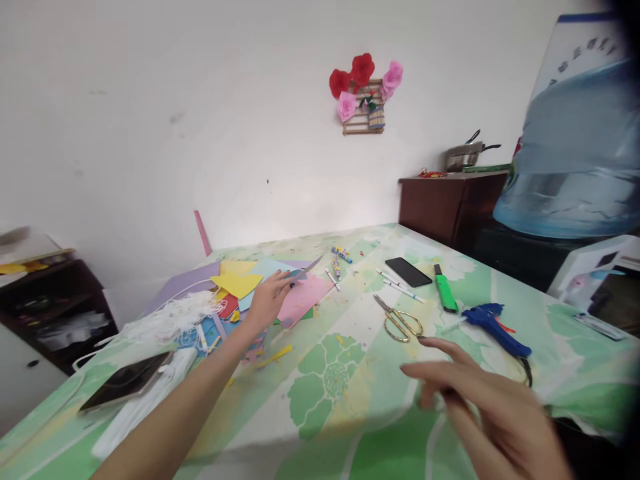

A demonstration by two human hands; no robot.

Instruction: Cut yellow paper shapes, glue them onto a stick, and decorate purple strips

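Observation:
My left hand (270,297) reaches over the coloured paper with its fingers pinched on a thin grey-blue piece (306,269), which looks like paper and ends in a point. Under and beside that hand lie pink paper (305,299) and yellow paper (237,279). In the lower right, my right hand (493,407) is raised above the table, fingers apart and holding nothing. Gold-handled scissors (397,321) lie just beyond its fingertips. To its upper right rests a blue glue gun (497,329).
A black phone (409,272), a green cutter (445,290) and markers (403,289) lie at the right. White string (173,319) and another phone (127,381) are at the left. A large water bottle (575,153) stands beyond the table's right edge.

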